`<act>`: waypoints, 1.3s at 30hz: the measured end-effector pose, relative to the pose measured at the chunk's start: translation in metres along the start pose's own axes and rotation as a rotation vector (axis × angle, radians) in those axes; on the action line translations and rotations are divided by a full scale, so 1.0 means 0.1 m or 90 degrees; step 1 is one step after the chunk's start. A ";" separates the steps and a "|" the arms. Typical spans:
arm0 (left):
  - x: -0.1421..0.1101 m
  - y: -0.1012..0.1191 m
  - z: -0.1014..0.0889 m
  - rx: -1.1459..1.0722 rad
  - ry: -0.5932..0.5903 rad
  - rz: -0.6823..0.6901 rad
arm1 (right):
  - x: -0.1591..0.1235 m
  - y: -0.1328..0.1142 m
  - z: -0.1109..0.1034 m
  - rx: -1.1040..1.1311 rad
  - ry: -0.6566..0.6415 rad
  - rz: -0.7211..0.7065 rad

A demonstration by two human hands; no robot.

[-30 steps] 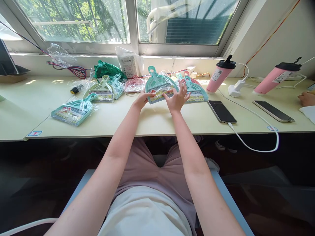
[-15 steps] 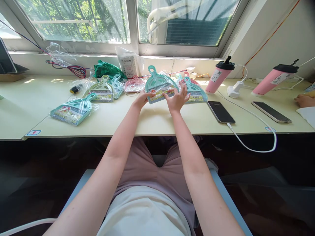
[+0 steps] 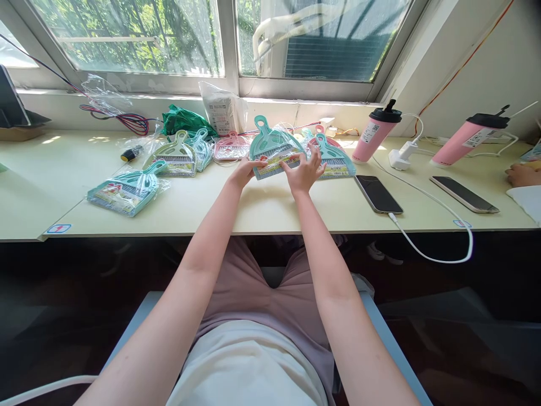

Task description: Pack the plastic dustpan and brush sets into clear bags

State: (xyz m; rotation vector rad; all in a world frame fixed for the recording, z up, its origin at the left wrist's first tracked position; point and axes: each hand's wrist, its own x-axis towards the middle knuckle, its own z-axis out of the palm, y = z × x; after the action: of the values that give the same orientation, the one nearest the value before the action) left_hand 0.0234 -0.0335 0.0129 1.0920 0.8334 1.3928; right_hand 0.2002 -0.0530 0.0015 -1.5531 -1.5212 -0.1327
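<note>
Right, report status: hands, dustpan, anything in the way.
Left hand gripping wrapped teal dustpan by its edge. Right hand touching its lower front. Second teal dustpan just beyond right hand.

The left hand point(image 3: 245, 171) grips a wrapped teal dustpan point(image 3: 274, 141) at its lower left corner, handle toward the window point(image 3: 147, 39); the right hand point(image 3: 302, 175) touches its right side, outer fingers spread. A blue-green dustpan point(image 3: 122, 193), an olive dustpan point(image 3: 167, 151) and a pink dustpan point(image 3: 231, 148) lie leftward on the table point(image 3: 198, 208). Rightward are a black phone point(image 3: 378, 194), plugged into a white cable point(image 3: 448, 261), and a tilted pink cup point(image 3: 374, 138).
</note>
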 end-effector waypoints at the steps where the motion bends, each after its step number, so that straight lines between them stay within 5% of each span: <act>1: 0.00 0.00 0.00 0.001 0.000 0.000 | 0.00 0.01 0.02 -0.005 0.000 -0.003; 7: 0.01 -0.01 -0.02 0.006 -0.019 0.010 | 0.03 0.05 0.09 -0.038 0.006 -0.020; 18: 0.00 0.00 -0.01 -0.009 0.003 0.010 | -0.02 -0.06 -0.09 -0.045 -0.035 -0.019; 39: -0.01 0.02 0.03 -0.005 0.007 -0.003 | 0.03 0.04 0.05 -0.066 -0.042 -0.018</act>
State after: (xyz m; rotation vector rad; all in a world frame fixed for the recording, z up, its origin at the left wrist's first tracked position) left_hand 0.0260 -0.0347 0.0158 1.0761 0.8368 1.3976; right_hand 0.2017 -0.0468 -0.0010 -1.6326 -1.6098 -0.1814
